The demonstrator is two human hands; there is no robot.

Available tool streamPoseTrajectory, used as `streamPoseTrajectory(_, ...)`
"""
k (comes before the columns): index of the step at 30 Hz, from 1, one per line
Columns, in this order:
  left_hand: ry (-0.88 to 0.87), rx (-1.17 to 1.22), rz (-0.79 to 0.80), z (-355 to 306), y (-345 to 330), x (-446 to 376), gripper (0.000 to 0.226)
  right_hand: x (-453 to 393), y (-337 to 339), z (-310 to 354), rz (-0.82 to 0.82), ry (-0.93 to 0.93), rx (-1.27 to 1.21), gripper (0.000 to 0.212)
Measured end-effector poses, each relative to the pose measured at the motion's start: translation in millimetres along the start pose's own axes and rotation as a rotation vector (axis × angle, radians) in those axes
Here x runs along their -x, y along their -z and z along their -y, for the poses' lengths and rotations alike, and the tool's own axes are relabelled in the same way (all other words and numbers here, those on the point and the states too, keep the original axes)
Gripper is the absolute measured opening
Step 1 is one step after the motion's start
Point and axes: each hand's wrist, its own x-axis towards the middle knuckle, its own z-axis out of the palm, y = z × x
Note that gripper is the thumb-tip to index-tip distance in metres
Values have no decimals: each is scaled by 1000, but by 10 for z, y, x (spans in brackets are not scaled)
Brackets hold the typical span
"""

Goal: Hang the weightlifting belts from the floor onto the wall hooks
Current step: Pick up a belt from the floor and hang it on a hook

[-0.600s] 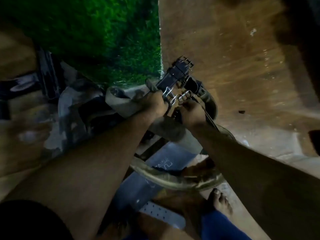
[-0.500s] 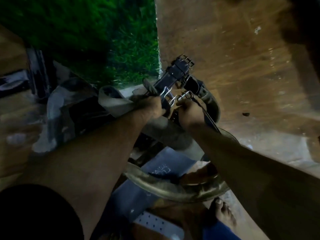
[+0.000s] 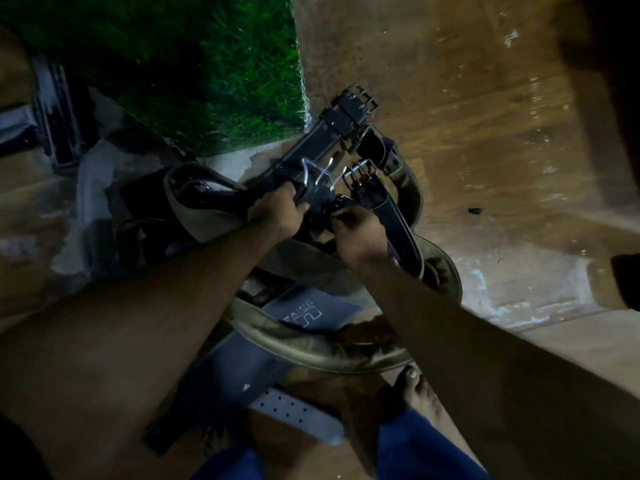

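Both arms reach forward into a tangle of weightlifting belts. The left hand (image 3: 277, 211) has its fingers curled round a black stitched belt (image 3: 322, 140), which runs up and to the right from the grip and ends in a double-prong buckle (image 3: 360, 97) against the brown wall (image 3: 485, 116). The right hand (image 3: 360, 233) sits just beside the left, its fingers pinching at a small dark buckle or strap end (image 3: 337, 206) between the two hands — what exactly it holds is too dim to make out. A thin metal wire hook (image 3: 317, 176) shows just above the left hand, lying across the black belt. To the right of it a second black belt (image 3: 391, 220) with a silver buckle (image 3: 360, 171) drops down past the right wrist.

A wide olive-grey belt (image 3: 311, 351) loops beneath both forearms and curves up round the right side. On the floor below lies a grey belt (image 3: 311, 313) with pale lettering, and nearer the person a pale strap with punched holes (image 3: 294, 414). A bare foot (image 3: 420, 389) stands at the lower right, blue trouser legs (image 3: 408, 448) above it — green artificial grass (image 3: 207, 71) fills the upper left.
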Motion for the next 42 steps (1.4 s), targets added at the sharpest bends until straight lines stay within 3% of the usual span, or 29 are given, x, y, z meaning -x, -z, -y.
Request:
streamPoseTrajectory(3,16,137,-66,106,176,238,35,86,11,41,5,-169,-290,7)
streamPoseTrajectory(5,-5,387,-83,199,333,362,36,113,5,81,6,-215,-454,8)
streamPoseTrajectory(8,-58,664,-87,226,726,565,29,380,77,404,177,-208,-550,38)
streamPoseTrajectory(11,-98,759,-30,151,1128,771,27,544,84,665,263,-221,-606,60)
streamPoseTrajectory(17,-80,958,-26,8,1851,1145,13,812,273,1212,237,-113,-628,40)
streamPoseTrajectory(20,-47,1036,-80,-90,2233,1306,15,1000,495,1447,342,-89,-648,41)
streamPoseTrajectory(23,95,1089,-84,-228,2456,1429,26,1247,594,1686,506,-162,-678,47)
streamPoseTrajectory(26,348,1107,-118,-262,2547,1508,31,1517,581,1912,383,-244,-485,67)
streamPoseTrajectory(28,382,1175,-9,-270,2645,1663,22,1671,622,1962,270,-230,-413,61)
streamPoseTrajectory(32,245,1353,263,-194,2804,2219,40,2020,835,2155,207,-249,-470,64)
streamPoseTrajectory(33,186,1392,332,-181,2821,2403,42,2089,898,2235,194,-261,-481,72)
streamPoseTrajectory(35,151,1363,373,-184,2826,2780,37,2206,1005,2402,160,-278,-490,115)
streamPoseTrajectory(36,153,1322,303,-191,2848,2907,28,2248,1058,2480,142,-278,-477,137)
streamPoseTrajectory(38,128,1267,97,-220,2980,3105,13,2278,1132,2580,138,-272,-441,152)
streamPoseTrajectory(42,26,1263,-27,-370,3569,3457,17,2732,1493,3016,245,-147,-475,120)
